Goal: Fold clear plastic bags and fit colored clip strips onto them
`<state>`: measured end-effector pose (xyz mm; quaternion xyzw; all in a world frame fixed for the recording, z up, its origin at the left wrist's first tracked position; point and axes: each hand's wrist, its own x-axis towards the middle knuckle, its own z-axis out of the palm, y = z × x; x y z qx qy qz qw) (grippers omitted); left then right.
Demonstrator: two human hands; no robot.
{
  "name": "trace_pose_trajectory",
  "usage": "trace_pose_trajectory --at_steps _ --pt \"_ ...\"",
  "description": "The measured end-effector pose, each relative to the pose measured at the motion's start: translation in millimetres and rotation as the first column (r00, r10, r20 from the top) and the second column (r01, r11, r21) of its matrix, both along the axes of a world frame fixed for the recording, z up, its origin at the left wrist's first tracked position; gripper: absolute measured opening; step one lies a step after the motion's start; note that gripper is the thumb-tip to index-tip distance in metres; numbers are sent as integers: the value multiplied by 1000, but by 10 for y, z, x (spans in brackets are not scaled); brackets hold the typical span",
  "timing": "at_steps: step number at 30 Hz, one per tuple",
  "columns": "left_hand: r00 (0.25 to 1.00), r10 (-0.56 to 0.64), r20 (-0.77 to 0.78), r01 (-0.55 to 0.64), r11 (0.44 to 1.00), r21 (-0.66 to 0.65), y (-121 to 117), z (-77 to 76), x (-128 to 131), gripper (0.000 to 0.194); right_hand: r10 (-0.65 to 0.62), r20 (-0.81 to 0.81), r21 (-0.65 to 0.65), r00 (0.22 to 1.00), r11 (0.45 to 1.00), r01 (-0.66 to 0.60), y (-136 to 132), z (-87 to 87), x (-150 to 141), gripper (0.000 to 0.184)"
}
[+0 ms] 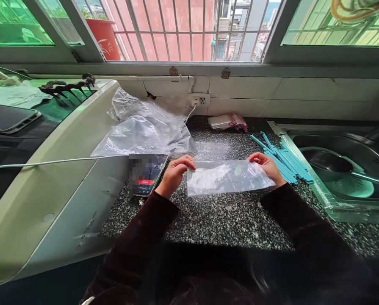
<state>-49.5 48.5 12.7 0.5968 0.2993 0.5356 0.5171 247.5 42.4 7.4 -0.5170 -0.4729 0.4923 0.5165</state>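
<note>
A clear plastic bag (227,178) is stretched flat between my two hands above the speckled granite counter (227,220). My left hand (175,173) pinches its left top corner, fingers closed on the film. At the right top corner, my right hand (267,167) grips the same bag. Both arms wear dark sleeves. A pile of blue plastic strips (283,159) lies just beyond my right hand.
A phone (148,173) with a lit screen leans left of my left hand, a white cable running to it. Crumpled clear bags (148,127) lie behind. A small stack of bags (227,122) sits by the wall. A steel sink (344,165) is at right, a stove (33,140) at left.
</note>
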Motion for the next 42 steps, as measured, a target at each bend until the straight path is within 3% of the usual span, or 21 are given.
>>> trace_pose_trajectory --at_steps 4,7,9,11,13,15,17,21,26,32,38,42 --pt "998 -65 -22 66 997 43 -8 19 -8 28 -45 1 85 999 995 45 -9 31 6 21" --pt "986 45 -163 -30 996 89 9 23 -8 34 -58 20 179 998 982 53 -24 29 -22 15" --pt "938 171 -301 -122 977 173 25 12 -8 34 -56 42 239 998 970 44 -28 15 -44 13" --pt "842 348 -411 -225 921 319 30 -7 1 28 -56 77 295 995 955 30 -32 -1 -66 11" --pt "717 523 -461 -289 825 486 8 -24 35 17 -58 117 346 991 938 14 -45 -8 -90 11" --pt "613 624 -484 -264 739 620 -39 -22 107 14 -53 148 386 988 922 -8 -71 1 -117 12" --pt "568 646 -510 -162 695 700 -88 5 222 18 -42 166 413 985 910 -30 -108 22 -145 15" --pt "550 618 -561 7 669 743 -95 98 521 23 -42 180 456 983 889 -45 -170 63 -178 22" --pt "563 554 -613 61 712 699 11 129 792 19 -65 190 508 980 860 -42 -179 52 -164 23" --pt "622 537 -570 29 712 702 -7 53 787 24 -42 241 491 970 867 -85 -203 55 -176 15" --pt "619 555 -556 16 698 716 -50 56 743 27 -41 223 496 974 865 -77 -270 79 -194 9" --pt "608 563 -560 30 688 725 -61 70 745 28 -10 217 411 976 908 -83 -275 77 -174 37"
